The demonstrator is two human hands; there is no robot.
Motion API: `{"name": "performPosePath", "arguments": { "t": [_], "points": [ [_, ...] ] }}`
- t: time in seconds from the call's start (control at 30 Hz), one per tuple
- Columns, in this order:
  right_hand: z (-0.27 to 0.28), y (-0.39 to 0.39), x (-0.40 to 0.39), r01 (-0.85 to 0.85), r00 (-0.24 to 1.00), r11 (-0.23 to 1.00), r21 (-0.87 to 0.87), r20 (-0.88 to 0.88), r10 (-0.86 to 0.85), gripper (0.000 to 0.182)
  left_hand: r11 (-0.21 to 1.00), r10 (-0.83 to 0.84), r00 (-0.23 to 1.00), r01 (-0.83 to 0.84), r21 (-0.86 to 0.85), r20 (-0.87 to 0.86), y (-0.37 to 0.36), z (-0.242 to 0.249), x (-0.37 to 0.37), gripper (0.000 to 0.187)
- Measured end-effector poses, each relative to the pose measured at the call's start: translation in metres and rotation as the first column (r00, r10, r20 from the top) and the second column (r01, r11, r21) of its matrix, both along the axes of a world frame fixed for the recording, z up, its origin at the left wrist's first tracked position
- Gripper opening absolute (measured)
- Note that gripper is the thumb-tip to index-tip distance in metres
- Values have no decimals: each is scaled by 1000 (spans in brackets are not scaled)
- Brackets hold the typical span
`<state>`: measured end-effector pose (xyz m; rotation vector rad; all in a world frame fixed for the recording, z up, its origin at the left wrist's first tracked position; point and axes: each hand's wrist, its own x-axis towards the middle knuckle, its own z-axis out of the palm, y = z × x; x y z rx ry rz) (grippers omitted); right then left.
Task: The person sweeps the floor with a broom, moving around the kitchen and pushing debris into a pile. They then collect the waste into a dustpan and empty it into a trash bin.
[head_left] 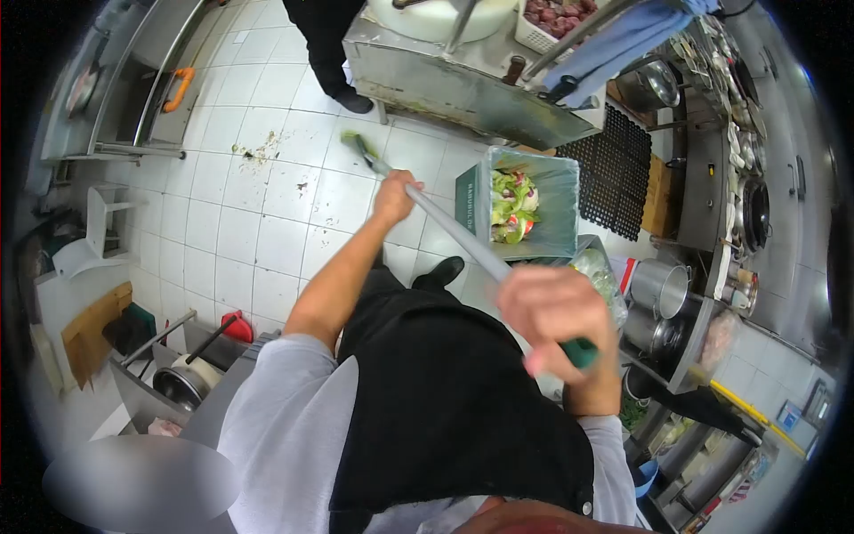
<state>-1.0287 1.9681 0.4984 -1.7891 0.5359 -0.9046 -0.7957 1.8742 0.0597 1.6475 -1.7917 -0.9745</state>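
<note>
A broom [463,233] with a long grey handle runs diagonally across the head view. My left hand [394,196] is wrapped round the lower part of the handle. My right hand [560,316], large and near the camera, closes round the upper end, where a green tip shows past the fingers. The broom's green bristles [350,138] are at floor level on the white tiles. Left of them lies scattered food debris [258,151], with smaller bits nearby.
A green bin [471,198] lined with plastic holds vegetable scraps, right of the handle. Behind it stands a steel counter [445,84]. Another person's dark leg and shoe [351,98] are beside that counter. Metal pots [658,289] stand at right, a white chair [89,254] at left.
</note>
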Motion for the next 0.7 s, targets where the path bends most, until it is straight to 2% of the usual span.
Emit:
{"name": "performPosePath", "arguments": {
  "t": [0.03,0.13,0.2,0.23,0.3,0.4,0.47,0.53,0.6,0.7],
  "points": [
    [22,4,-17,-25,999,1000,1,-30,25,62,998,6,999,-8,-59,-32,5,14,-32,24],
    [69,-18,-50,-333,925,940,-79,-223,309,62,976,58,971,-104,-192,-231,10,72,-119,23],
    [66,-27,-35,-384,849,919,-88,-426,314,59,975,65,940,-131,-180,-334,-6,38,-166,26],
    [61,-32,-22,-408,797,909,-87,-519,309,58,986,21,942,-75,-149,-334,-9,20,-175,26],
    [18,-40,-1,-426,766,904,-37,-547,338,52,996,-61,939,35,-83,-339,-15,-16,-180,28],
    [-17,-30,34,-262,876,963,-66,-435,208,50,998,-38,893,56,26,-448,-25,-115,-168,29],
    [-37,-22,48,-99,945,994,-53,-319,77,49,995,96,810,-63,78,-578,-16,-142,-142,27],
    [-49,-17,58,-113,961,993,-24,-258,103,51,981,183,786,-102,168,-590,-9,-145,-106,25],
    [-52,-15,68,-176,962,984,-26,-217,167,51,956,210,851,-75,284,-481,-2,-132,-50,23],
    [-50,-16,79,-313,937,948,-63,-182,298,52,965,258,936,-262,16,-241,22,-146,6,22]
  ]
}}
